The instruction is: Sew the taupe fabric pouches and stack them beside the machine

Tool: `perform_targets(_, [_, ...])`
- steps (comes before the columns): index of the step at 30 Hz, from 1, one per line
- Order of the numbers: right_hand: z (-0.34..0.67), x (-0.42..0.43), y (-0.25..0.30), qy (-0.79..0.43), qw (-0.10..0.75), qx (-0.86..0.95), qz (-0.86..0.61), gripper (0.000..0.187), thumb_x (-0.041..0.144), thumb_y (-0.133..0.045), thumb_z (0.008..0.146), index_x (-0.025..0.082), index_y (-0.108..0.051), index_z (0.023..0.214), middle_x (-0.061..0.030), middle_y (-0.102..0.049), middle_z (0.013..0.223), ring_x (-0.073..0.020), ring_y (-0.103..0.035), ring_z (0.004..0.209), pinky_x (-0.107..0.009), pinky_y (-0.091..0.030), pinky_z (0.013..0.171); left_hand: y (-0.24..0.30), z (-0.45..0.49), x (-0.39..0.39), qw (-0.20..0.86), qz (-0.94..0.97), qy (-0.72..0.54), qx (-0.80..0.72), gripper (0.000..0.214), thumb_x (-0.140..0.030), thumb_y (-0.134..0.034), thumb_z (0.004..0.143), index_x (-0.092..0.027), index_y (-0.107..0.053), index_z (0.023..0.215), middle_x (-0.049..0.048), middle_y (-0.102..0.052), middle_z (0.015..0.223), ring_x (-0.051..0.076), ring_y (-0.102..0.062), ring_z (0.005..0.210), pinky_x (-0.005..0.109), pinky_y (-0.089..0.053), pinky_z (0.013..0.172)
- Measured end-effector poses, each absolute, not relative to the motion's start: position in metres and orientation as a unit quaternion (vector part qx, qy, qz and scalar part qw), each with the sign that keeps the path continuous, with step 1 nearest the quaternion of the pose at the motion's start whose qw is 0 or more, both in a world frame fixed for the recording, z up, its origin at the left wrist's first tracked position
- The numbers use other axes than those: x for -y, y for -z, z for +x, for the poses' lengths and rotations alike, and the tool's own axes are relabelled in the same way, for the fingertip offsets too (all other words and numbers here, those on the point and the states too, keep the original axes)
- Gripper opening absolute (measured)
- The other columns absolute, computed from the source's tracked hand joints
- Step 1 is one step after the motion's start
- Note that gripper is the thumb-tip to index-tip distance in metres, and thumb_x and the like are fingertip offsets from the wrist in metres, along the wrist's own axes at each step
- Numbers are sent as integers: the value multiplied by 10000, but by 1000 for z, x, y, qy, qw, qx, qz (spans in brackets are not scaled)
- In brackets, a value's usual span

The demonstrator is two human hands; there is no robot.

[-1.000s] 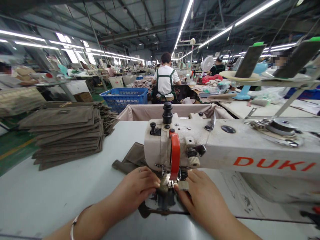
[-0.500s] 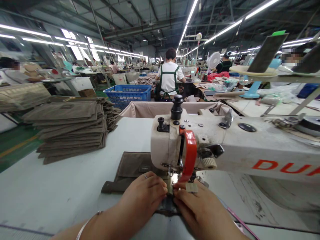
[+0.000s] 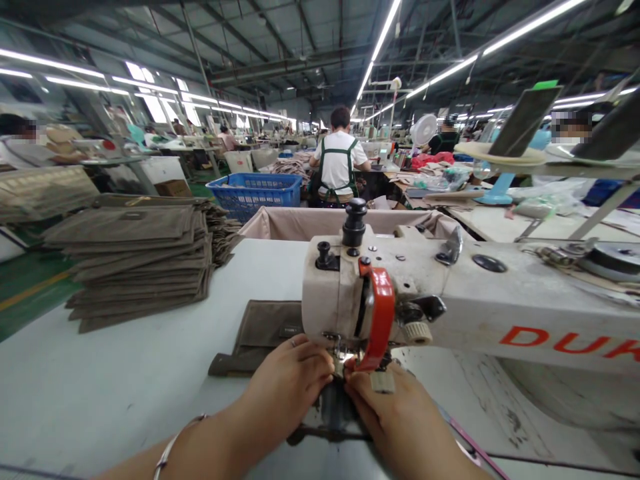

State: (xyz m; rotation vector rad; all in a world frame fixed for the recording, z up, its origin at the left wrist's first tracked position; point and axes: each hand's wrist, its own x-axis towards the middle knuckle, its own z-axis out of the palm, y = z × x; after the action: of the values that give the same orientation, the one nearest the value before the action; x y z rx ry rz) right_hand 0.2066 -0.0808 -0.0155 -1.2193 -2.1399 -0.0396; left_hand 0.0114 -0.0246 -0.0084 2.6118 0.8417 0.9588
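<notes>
A grey-brown fabric piece (image 3: pixel 270 323) with a small label lies flat on the sewing table, its right part running under the head of a white sewing machine (image 3: pixel 327 300). My left hand (image 3: pixel 295 377) has its fingers closed on the near edge of this fabric, just left of the needle area. Across from it, my right hand (image 3: pixel 395 403) pinches the same edge close to the presser foot. The fingertips almost meet, and they hide most of the fabric between them. A red guard (image 3: pixel 380 320) curves down in front of the needle, right above my right fingers.
At the left stands a tall stack of grey-brown fabric pieces (image 3: pixel 135 260). A pink-cloth-lined bin (image 3: pixel 290 223) and a blue basket (image 3: pixel 255 193) are behind the table. Pink-handled scissors (image 3: pixel 467 437) lie right of my right hand. A co-worker (image 3: pixel 339 157) sits ahead, back turned.
The fabric has slid a little away from me under the machine head, and both hands have gone slightly forward with it. The view has shifted a little.
</notes>
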Motion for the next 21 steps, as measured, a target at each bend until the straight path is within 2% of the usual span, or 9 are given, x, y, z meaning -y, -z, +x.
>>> perform_targets(10, [208,78,21,-27,318,815,-484,213,59,-556,864,183,-682,984,-85,-713,963,-264,-645,855,-387,-555,752,9,12,19,127,889,-314,-309,203,-43,-767,763,-207,-669,834,-12,-714,885,186,-641,860,291,-510,850])
perform_targets(21, [208,74,22,-42,298,812,-500,207,70,-547,881,194,-698,948,-97,-711,991,-273,-650,881,-411,-566,767,13,12,17,119,889,-301,-323,174,-66,-753,783,-216,-683,834,-3,-714,899,198,-638,880,310,-520,835])
